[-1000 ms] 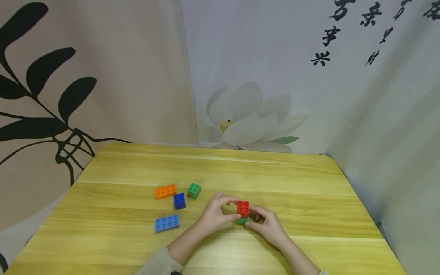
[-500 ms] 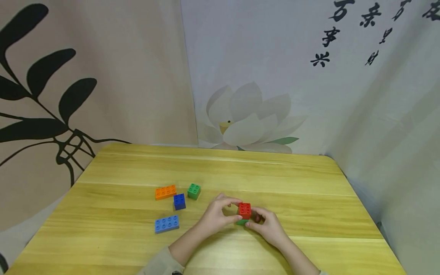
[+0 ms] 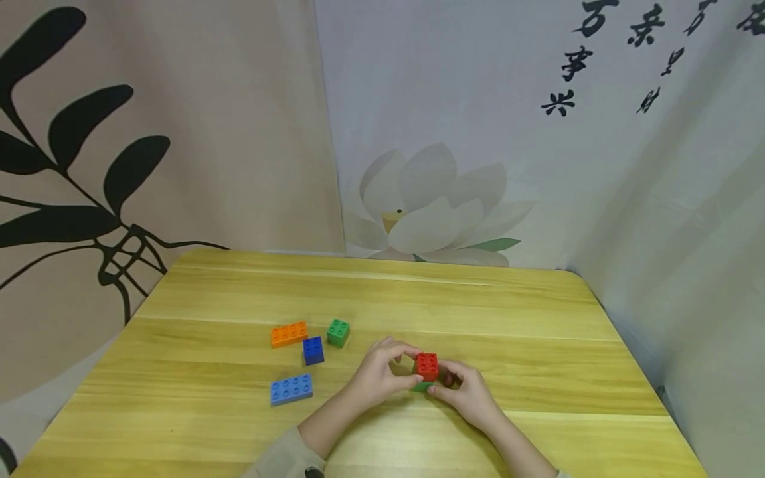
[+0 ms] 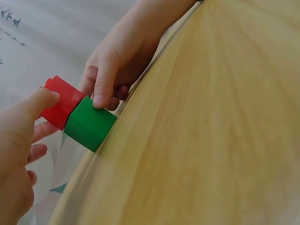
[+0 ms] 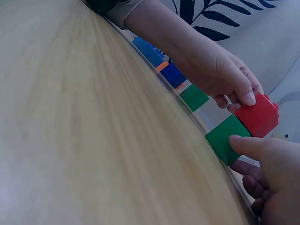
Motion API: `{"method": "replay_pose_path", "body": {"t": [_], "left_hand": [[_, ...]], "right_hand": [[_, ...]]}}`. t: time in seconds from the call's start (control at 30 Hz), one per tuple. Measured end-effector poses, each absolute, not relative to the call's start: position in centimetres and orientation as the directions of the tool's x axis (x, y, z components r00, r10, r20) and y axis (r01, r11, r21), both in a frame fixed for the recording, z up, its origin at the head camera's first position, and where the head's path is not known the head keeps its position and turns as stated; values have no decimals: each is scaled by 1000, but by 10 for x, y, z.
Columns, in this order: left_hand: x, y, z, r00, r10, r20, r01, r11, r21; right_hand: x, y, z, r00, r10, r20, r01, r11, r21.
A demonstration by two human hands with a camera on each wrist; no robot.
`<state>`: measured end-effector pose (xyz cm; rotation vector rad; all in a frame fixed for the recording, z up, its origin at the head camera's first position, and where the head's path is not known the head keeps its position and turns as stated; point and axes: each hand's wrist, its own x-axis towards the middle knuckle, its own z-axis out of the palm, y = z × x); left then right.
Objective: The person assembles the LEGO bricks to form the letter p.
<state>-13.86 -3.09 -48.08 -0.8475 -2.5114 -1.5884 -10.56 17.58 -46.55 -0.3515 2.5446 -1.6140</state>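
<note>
A red block [image 3: 427, 366] with studs on top sits on a green block [image 4: 90, 125], the two lined up as a small stack on the table. My left hand [image 3: 380, 373] pinches the red block between thumb and fingers. Lower down, my right hand [image 3: 467, 395] holds the green block, its thumb on the near side. From the head view, the red block and fingers cover most of the green one. Both wrist views show the red block's lower face right against the green block's top.
Left of the hands lie an orange block [image 3: 289, 334], a dark blue block [image 3: 313, 350], a second green block [image 3: 338, 332] and a long light blue block [image 3: 291, 389]. The wooden table [image 3: 508, 318] ends at a printed curtain [image 3: 448, 99] behind.
The red block has shifted slightly right and toward me over the green block, with the left hand's fingertips following. The right hand stays almost still, and the other blocks keep their places.
</note>
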Motion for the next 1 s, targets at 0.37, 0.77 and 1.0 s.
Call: {"method": "replay_pose_path", "body": {"t": [0.37,0.77,1.0], "left_hand": [[-142,-29,-483,-860,419,292,433,294,852],[-140,-31,-484,-869,420,260,397,281,874],[-140,-31,-486,-880,413,234,356,248,901]], "right_hand": [[-112,180,-481,-969,-245,41,-149,440,-886],[-117,187,-504,-965,-248,86,-191,440,-877],[-118,186,-503,-964,-248,94,-201,451,-870]]}}
